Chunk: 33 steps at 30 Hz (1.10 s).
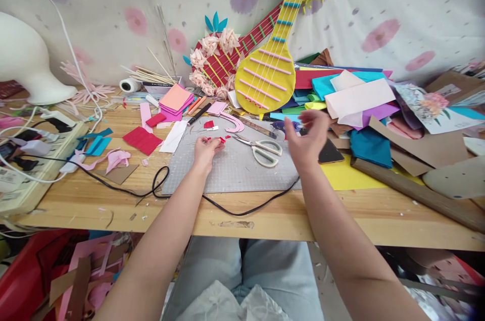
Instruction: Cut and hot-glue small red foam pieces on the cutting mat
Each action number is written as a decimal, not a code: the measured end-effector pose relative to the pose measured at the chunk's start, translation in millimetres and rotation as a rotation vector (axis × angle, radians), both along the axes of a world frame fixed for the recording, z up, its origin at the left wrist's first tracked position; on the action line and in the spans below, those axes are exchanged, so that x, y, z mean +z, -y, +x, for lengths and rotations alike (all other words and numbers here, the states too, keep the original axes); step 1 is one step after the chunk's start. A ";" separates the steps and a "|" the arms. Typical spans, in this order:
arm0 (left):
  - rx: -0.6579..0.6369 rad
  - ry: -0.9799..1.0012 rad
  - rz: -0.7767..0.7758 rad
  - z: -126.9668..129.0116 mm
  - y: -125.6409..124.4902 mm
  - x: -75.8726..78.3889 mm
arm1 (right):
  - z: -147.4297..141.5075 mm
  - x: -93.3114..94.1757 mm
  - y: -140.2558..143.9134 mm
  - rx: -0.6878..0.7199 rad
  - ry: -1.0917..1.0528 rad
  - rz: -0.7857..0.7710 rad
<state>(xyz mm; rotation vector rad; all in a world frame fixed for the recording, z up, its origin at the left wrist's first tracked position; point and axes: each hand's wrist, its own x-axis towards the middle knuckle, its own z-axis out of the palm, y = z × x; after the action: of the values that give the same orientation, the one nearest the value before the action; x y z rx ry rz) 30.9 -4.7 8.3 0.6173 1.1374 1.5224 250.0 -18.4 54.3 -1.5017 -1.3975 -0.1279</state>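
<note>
Bright, even light with soft shadows; the right hand [307,138] is motion-blurred, and the edges bow from wide-angle distortion.

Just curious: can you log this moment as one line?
left hand: holds small red scrap | right hand: raised, open | scissors: on grey mat

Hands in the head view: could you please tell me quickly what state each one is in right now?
Left hand: closed on small red paper scraps, on the grey cutting mat.
Right hand: open, blurred, holding nothing.
</note>
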 end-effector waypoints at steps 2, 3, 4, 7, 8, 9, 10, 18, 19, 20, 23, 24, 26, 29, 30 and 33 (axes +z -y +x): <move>0.002 -0.003 0.003 1.2 0.9 0.6 | -25.2 0.5 2.5 0.280 0.021 -0.194; 0.005 -0.003 0.006 1.7 1.4 1.0 | -38.1 -2.4 1.7 0.414 0.018 -0.312; 0.005 -0.005 0.007 2.1 1.9 1.4 | -50.2 -7.0 -0.2 0.522 0.000 -0.441; -0.008 -0.027 0.007 2.8 2.9 1.9 | -78.8 -23.7 -9.3 0.691 -0.111 -0.738; -0.014 -0.036 0.007 2.9 2.9 1.6 | -85.0 -28.5 -12.2 0.705 -0.160 -0.775; -0.021 -0.043 0.008 3.0 2.7 1.1 | -89.6 -32.3 -14.6 0.712 -0.216 -0.792; -0.028 -0.049 0.011 3.1 2.4 0.3 | -92.8 -35.2 -16.5 0.716 -0.282 -0.800; -0.061 -0.093 0.056 6.1 -1.1 -5.3 | -96.0 -44.8 -16.8 0.752 -0.775 -0.750; -0.053 -0.101 0.052 6.4 -1.4 -5.8 | -96.3 -46.3 -16.7 0.737 -0.788 -0.738; -0.042 -0.107 0.049 6.6 -1.6 -6.3 | -96.7 -47.7 -16.6 0.721 -0.794 -0.733; -0.028 -0.108 0.064 6.6 -1.5 -7.7 | -98.3 -50.6 -16.4 0.703 -0.779 -0.721; -0.031 -0.103 0.070 6.6 -1.2 -7.8 | -98.8 -50.8 -16.1 0.705 -0.768 -0.712; -0.042 -0.087 0.070 6.5 -0.3 -7.2 | -99.5 -50.2 -15.3 0.706 -0.748 -0.698; -0.068 -0.050 0.063 6.6 1.5 -4.8 | -100.0 -47.8 -13.5 0.700 -0.743 -0.689; -0.077 -0.038 0.067 6.8 2.0 -3.9 | -100.1 -46.9 -12.9 0.702 -0.747 -0.686; -0.090 -0.004 0.090 7.2 2.7 -1.8 | -100.5 -45.1 -11.2 0.720 -0.758 -0.675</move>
<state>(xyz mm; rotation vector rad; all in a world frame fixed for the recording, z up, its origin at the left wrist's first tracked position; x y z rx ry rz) 38.1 -7.4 6.5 0.7242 1.0346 1.5016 149.5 -7.2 9.2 -1.2241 -1.2808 1.3291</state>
